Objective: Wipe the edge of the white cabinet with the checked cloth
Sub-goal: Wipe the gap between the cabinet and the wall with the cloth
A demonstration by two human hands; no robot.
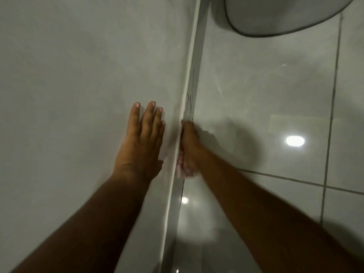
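Note:
The white cabinet [69, 66] fills the left half of the view, and its edge [194, 62] runs from top centre down to the bottom. Black scribble marks [189, 104] show on the edge just above my right hand. My left hand [142, 138] lies flat on the cabinet's top with fingers spread, holding nothing. My right hand [189, 144] presses against the side of the edge, closed on the checked cloth [182, 166]. The cloth is blurred; only a pale pinkish bunch shows below the hand.
Glossy grey floor tiles [266, 95] with dark grout lines lie to the right of the cabinet and reflect ceiling lights. A round white object with a dark rim [275, 16] sits at the top right.

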